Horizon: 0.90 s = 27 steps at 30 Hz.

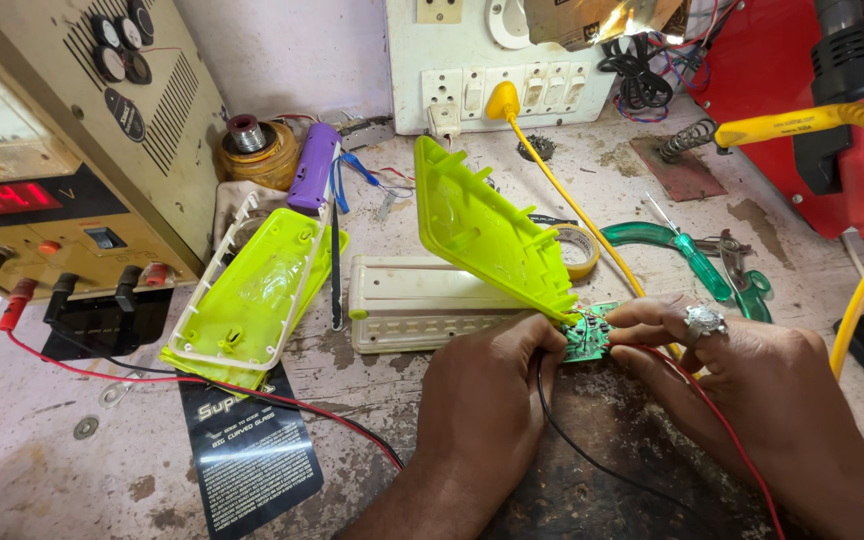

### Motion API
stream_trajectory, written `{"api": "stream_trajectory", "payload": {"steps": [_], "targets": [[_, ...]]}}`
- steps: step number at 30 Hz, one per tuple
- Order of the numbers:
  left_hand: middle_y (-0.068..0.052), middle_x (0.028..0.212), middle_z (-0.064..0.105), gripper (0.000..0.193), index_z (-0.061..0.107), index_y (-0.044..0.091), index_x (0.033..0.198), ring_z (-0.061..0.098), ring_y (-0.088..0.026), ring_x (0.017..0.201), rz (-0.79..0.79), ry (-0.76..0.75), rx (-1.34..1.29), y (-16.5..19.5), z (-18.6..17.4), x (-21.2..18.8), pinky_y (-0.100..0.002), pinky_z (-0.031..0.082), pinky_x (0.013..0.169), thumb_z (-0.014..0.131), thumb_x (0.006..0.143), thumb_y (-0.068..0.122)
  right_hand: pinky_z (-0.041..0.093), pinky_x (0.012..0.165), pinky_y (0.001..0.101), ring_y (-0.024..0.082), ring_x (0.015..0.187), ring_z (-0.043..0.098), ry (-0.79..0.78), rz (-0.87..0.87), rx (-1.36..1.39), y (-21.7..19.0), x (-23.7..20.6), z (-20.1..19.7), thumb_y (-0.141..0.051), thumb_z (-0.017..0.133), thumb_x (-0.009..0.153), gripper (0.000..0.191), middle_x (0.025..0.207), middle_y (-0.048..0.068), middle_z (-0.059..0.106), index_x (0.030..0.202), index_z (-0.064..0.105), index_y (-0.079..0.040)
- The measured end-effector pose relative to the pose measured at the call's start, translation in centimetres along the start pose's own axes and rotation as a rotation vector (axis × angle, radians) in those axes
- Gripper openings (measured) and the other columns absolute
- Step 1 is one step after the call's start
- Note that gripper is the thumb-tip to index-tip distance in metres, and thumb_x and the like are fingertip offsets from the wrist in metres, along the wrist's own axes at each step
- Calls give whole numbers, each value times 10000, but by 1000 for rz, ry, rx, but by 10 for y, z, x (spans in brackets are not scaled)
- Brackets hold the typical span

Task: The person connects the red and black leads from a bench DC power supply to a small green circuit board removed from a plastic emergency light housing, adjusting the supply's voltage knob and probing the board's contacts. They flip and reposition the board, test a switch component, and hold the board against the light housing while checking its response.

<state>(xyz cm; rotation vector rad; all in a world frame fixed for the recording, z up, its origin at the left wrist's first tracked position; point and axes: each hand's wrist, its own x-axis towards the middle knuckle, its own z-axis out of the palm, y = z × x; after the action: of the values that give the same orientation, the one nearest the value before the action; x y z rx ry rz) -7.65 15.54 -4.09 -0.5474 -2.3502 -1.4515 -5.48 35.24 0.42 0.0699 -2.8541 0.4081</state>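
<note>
Bench power supply [62, 160], display lit; red lead [252, 395] is trailed under the wrists and could be snagged; lime shell half [492, 235] is propped tilted, liable to topple; green circuit board [588, 335] is pinched between left hand [487, 390] and right hand [742, 370], solder joints exposed to bridging.

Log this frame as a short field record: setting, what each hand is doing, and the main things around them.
setting: worn workbench with electronics repair gear
left hand: left hand pinches the green circuit board at its left edge
right hand: right hand, ring on one finger, grips the board from the right
attached: lime-green casing half tilts up from the board
nearby: cream lamp body; second lime-green casing; bench power supply; green-handled screwdriver
</note>
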Motion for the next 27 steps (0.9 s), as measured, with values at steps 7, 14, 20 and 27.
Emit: {"api": "stream_trajectory", "payload": {"steps": [7, 14, 20, 27], "targets": [[-132, 798, 728, 62, 731, 106, 914, 718, -347, 746, -8, -6, -7, 1, 0, 0, -452, 530, 625, 753, 876, 151, 580, 519, 298, 123, 566, 764, 25, -24, -31, 0, 0, -1, -419, 807, 828, 347, 840, -75, 812, 1145, 758, -285], [-135, 801, 725, 62, 730, 107, 917, 711, -358, 755, -28, -28, 5, 2, -1, 1, -465, 523, 627, 744, 880, 154, 578, 520, 303, 127, 582, 763, 42, -42, -11, 0, -1, 0, -418, 794, 829, 313, 828, -69, 807, 1100, 749, -268], [-131, 801, 729, 61, 731, 114, 918, 710, -361, 762, -42, -39, 19, 3, -2, 1, -473, 522, 631, 740, 880, 162, 583, 542, 313, 139, 623, 772, 31, -42, -40, 1, -1, 2, -434, 793, 829, 303, 829, -49, 798, 1096, 765, -293], [-128, 805, 734, 57, 735, 116, 916, 711, -359, 761, -39, -35, 22, 2, -1, 1, -471, 522, 628, 741, 873, 154, 587, 549, 323, 148, 628, 776, 18, -16, -48, 1, 0, 1, -453, 791, 825, 326, 832, -50, 801, 1120, 772, -316]]}}
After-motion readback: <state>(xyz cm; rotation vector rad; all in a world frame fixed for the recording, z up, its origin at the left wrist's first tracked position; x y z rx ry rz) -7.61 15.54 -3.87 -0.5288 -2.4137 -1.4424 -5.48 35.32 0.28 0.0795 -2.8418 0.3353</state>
